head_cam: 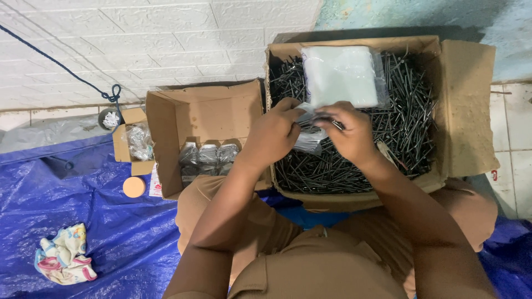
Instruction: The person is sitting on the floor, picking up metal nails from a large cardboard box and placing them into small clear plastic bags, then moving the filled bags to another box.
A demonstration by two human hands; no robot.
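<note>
While both hands meet over the big box [465,105] of nails [404,127], they pinch one small clear bag [309,138] between them. The left hand [274,135] grips the bag's left edge with fingers curled and thumb pressed down; the right hand [349,135] closes its fingertips on the bag's top, with a few dark nails seeming to sit under them. The bag hangs just above the nail heap, touching both hands. Just behind the hands a stack of empty bags [341,75] lies on the nails. To the left, a smaller box [166,127] holds filled bags [208,155] in a row. Farther left sit a little carton [123,149], a round lid [133,187] and a crumpled cloth [64,254] on the blue tarp [111,221]. The hands hide the bag's mouth, so how much it holds is hard to tell.
</note>
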